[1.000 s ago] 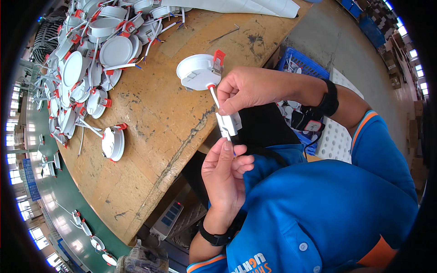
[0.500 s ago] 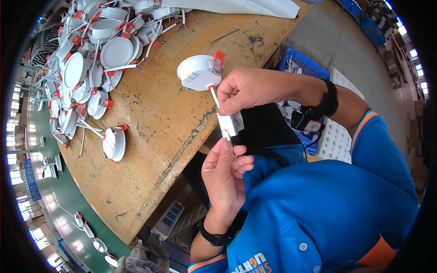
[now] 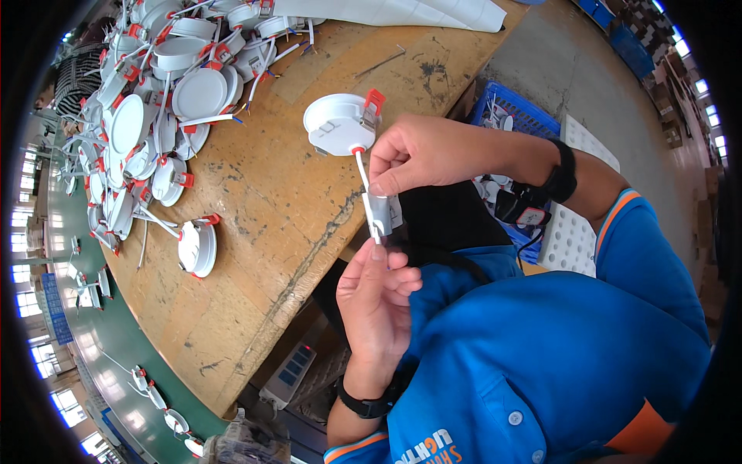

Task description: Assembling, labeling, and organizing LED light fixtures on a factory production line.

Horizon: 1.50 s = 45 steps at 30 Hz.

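Note:
Over the table's edge hangs a round white downlight [image 3: 338, 127] with a red-tipped spring clip and a white cable [image 3: 362, 172]. My right hand [image 3: 406, 158] pinches near the cable, just below the light. A small pale grey-white rectangular piece [image 3: 378, 214] lies along the cable below those fingers; its kind is unclear. Lower down, my left hand [image 3: 377, 298] pinches the cable's end between thumb and forefinger, other fingers loosely curled. The wire tips there are mostly hidden.
A heap of similar downlights [image 3: 147, 108] covers the far left of the worn wooden table [image 3: 263, 232]. One single downlight [image 3: 198, 246] lies nearer. Blue crates [image 3: 522, 110] and a white perforated board [image 3: 568, 247] stand at the right. A thin metal rod [image 3: 380, 62] lies farther back.
My left hand has moved slightly down and left with the cable's end. The small piece has turned, showing a greyer face. The downlight has barely shifted.

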Tool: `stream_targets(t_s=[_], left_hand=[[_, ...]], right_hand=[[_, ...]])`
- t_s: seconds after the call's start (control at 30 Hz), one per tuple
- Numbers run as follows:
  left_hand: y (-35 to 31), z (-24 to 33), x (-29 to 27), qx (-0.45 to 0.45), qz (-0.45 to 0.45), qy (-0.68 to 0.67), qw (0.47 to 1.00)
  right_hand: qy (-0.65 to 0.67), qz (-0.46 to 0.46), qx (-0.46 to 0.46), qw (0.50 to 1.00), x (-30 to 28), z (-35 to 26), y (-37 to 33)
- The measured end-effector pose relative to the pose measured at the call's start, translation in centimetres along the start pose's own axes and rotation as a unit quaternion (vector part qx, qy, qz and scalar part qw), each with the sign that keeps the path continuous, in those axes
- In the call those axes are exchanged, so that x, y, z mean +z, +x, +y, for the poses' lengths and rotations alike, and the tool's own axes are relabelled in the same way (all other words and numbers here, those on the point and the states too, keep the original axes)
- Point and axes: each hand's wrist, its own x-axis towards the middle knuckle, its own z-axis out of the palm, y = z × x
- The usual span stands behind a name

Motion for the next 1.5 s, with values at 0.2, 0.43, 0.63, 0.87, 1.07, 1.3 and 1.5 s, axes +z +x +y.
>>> stream_targets(t_s=[0.2, 0.43, 0.63, 0.87, 1.07, 1.3, 1.5], left_hand=[[-0.3, 1.4, 0.7, 0.002, 0.004, -0.004, 1.000], [-1.1, 3.1, 0.8, 0.010, 0.036, 0.059, 0.998], [-1.5, 5.6, 1.2, 0.043, 0.024, 0.136, 0.989], [-1.9, 8.6, 0.9, 0.077, 0.013, 0.233, 0.969], [-1.9, 9.9, 0.9, 0.104, 0.011, 0.304, 0.947], [-1.6, 10.9, 1.4, 0.159, 0.035, 0.336, 0.928], [-1.7, 10.4, 1.0, 0.207, -0.008, 0.289, 0.935]], right_hand=[[-0.070, 0.043, -0.061, 0.995, 0.0, -0.5, -0.6], [-0.209, 0.144, -0.056, 0.966, -0.3, -3.6, -2.7], [-0.283, 0.217, -0.246, 0.901, -2.3, -3.2, -1.0], [-0.269, 0.110, -0.273, 0.917, -1.0, -1.1, 0.4], [-0.236, 0.090, -0.229, 0.940, -0.3, -0.5, 0.7], [-0.219, 0.116, -0.250, 0.936, 0.3, 0.3, 1.2], [-0.194, 0.119, -0.243, 0.943, 0.4, 0.3, 1.4]])
